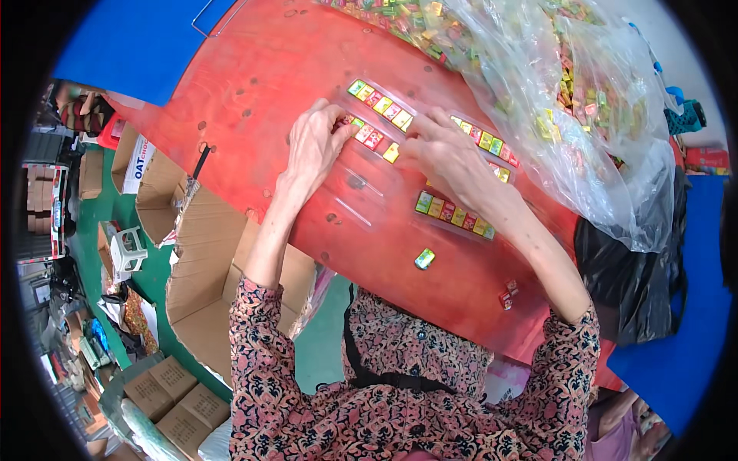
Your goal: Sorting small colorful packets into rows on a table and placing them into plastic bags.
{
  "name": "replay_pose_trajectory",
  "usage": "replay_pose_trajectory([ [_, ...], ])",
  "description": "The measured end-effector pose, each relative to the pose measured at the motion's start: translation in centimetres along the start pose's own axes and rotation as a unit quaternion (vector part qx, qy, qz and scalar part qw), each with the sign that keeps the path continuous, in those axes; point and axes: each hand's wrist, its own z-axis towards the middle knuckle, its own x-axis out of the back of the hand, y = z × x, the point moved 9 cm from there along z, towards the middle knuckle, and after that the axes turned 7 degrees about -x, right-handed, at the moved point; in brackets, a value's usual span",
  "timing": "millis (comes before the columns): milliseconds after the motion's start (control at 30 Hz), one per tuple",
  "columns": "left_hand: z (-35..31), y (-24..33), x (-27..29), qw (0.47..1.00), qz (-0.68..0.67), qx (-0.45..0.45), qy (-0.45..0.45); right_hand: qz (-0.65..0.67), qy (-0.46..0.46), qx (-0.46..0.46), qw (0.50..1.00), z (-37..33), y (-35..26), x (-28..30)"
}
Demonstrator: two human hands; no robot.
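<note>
My left hand [314, 146] is closed at the left end of a row of small wrapped sweets [369, 136], its thumb and forefinger touching that end. What lies between them is hidden. Fingers bent together, my right hand [446, 154] reaches down by the same row's right end and covers part of it; its fingertips are hidden. Another row of sweets [380, 103] in a clear plastic tray lies just beyond. More filled rows stand to the right [486, 140] and nearer me [455, 215]. Clear empty tray strips [357, 192] lie below my left hand.
A single green-yellow piece [424, 259] and small red pieces [507, 295] lie near the front of the red table [261, 92]. A big clear bag [530, 92] of loose sweets fills the far right. Black plastic [638, 269] hangs at right; an open carton [204, 269] stands left.
</note>
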Motion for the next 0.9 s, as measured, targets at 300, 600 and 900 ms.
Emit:
replay_pose_trajectory([
  [300,-1.0,0.4,1.1,0.998,-0.006,-0.015,0.065,0.117,-0.29,-0.034,0.949,-9.4,-5.8,-2.6],
  [600,-1.5,3.8,2.4,0.989,0.008,-0.095,0.112,0.092,-0.231,-0.05,0.967,-9.6,-4.3,0.0],
  [900,-1.7,3.1,2.0,0.995,-0.016,-0.044,0.09,-0.144,0.137,-0.273,0.941,-7.6,12.9,17.7],
])
